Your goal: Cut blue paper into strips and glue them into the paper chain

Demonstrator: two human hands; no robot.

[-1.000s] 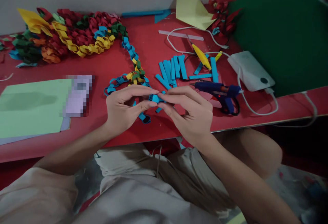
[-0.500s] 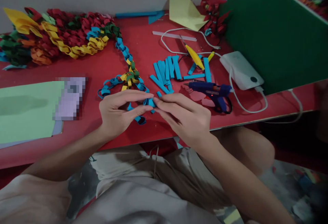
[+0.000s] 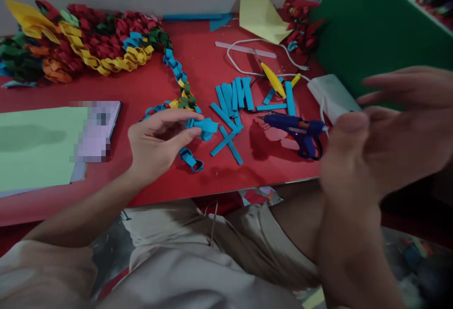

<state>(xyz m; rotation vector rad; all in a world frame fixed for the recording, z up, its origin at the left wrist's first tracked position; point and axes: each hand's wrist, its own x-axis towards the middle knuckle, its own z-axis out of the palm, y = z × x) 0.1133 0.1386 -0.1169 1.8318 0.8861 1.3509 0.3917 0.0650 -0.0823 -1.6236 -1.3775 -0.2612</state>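
Between the thumb and fingers of my left hand [image 3: 152, 141] is a blue paper link [image 3: 208, 127], with the paper chain [image 3: 175, 68] of blue, yellow and green loops trailing behind it. A short end of blue loops [image 3: 193, 160] hangs below my left fingers. My right hand [image 3: 389, 129] is raised at the right, slightly blurred, its fingers stretched out and nothing seen in them. Just left of it a blue glue gun [image 3: 293, 127] lies on its side, its small red light on. Loose blue paper strips [image 3: 230, 96] lie between the two hands, two of them crossed near the front.
A heap of colourful paper chains [image 3: 102, 45] fills the back left of the red table [image 3: 198, 186]. Green paper [image 3: 31, 148] and a phone [image 3: 101, 129] lie at left. A yellow-handled tool [image 3: 273, 80], a white power bank [image 3: 332, 94] with cables and a green board [image 3: 368, 30] are at right.
My right hand has left the blue link and swung up to the right, past the glue gun. My left hand still pinches the link. The two crossed strips are now uncovered.
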